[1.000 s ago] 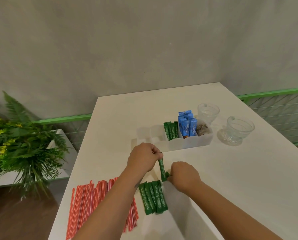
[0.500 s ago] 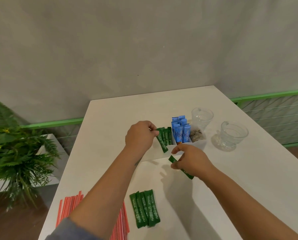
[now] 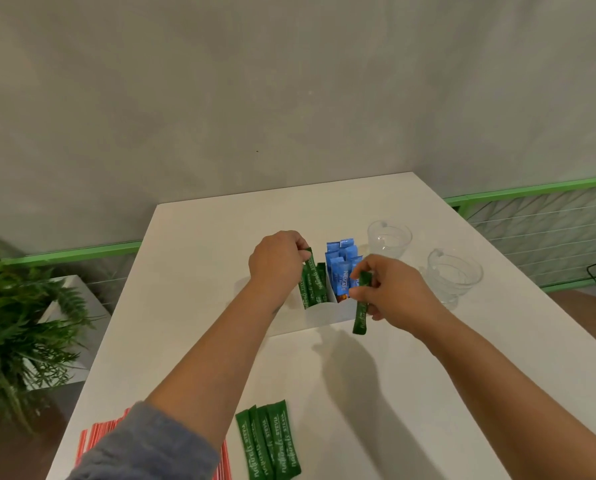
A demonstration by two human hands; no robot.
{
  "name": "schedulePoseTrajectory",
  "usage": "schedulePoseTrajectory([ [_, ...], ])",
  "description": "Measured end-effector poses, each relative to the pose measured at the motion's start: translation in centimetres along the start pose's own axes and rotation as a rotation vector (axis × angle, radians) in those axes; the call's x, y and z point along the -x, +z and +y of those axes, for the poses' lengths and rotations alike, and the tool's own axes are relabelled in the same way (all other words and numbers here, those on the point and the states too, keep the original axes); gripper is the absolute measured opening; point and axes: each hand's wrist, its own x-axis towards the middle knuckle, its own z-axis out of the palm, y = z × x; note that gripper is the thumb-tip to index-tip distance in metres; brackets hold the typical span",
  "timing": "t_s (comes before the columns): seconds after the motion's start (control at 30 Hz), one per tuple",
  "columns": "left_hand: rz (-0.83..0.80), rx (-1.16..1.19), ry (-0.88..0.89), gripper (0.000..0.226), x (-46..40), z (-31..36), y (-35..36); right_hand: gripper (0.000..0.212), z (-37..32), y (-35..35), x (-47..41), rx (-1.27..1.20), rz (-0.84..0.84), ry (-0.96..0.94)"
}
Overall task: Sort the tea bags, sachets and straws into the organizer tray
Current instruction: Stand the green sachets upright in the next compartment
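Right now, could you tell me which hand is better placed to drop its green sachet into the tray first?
Left, probably. The left hand holds its green sachet partly inside the organizer tray among other green ones; the right hand's sachet hangs outside the tray's front wall.

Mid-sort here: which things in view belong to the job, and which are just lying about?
Job:
organizer tray
green Stevia sachet in left hand
green Stevia sachet in right hand
loose Stevia sachets
blue Nescafe sachets
red straws

Lying about:
two glass cups
potted fern
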Motion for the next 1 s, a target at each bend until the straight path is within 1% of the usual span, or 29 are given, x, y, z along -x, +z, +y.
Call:
schedulePoseTrajectory([
  [0.1, 0.002, -0.053, 0.003, 0.012, -0.2, -0.3, 0.6, 0.005, -0.9, -0.4, -1.0, -0.031, -0.005, -0.01],
  [0.2, -0.012, -0.109, 0.026, 0.013, -0.2, -0.7, 1.5, 0.011, -1.8, -0.2, -2.5, -0.008, 0.009, -0.033],
  [0.27, -0.031, -0.139, 0.035, 0.012, -0.2, -1.1, 2.2, 0.009, -2.3, 0.1, -3.4, 0.04, 0.017, -0.061],
  [0.33, -0.042, -0.158, 0.04, 0.011, -0.3, -1.5, 2.9, 0.005, -2.8, 0.4, -4.2, 0.163, 0.03, -0.109],
  [0.4, -0.04, -0.162, 0.044, 0.012, -0.3, -1.8, 3.4, 0.01, -3.2, 0.7, -4.8, 0.313, 0.04, -0.149],
  [0.47, -0.021, -0.184, 0.071, 0.013, -0.3, -2.0, 3.7, 0.01, -3.6, 1.2, -5.3, 0.433, 0.058, -0.181],
  [0.6, 0.013, -0.251, 0.129, 0.018, -0.1, -2.5, 4.1, 0.017, -3.7, 2.4, -6.3, 0.73, 0.138, -0.252],
  [0.67, 0.033, -0.261, 0.139, 0.019, -0.1, -2.7, 4.2, 0.018, -3.6, 2.9, -6.5, 0.791, 0.16, -0.265],
  [0.8, 0.049, -0.258, 0.145, 0.018, -0.1, -2.9, 4.4, 0.02, -2.8, 4.1, -6.7, 0.841, 0.146, -0.254],
  [1.0, 0.053, -0.266, 0.148, 0.025, 0.2, -3.0, 4.6, 0.017, -2.0, 5.6, -7.1, 1.046, 0.149, -0.284],
])
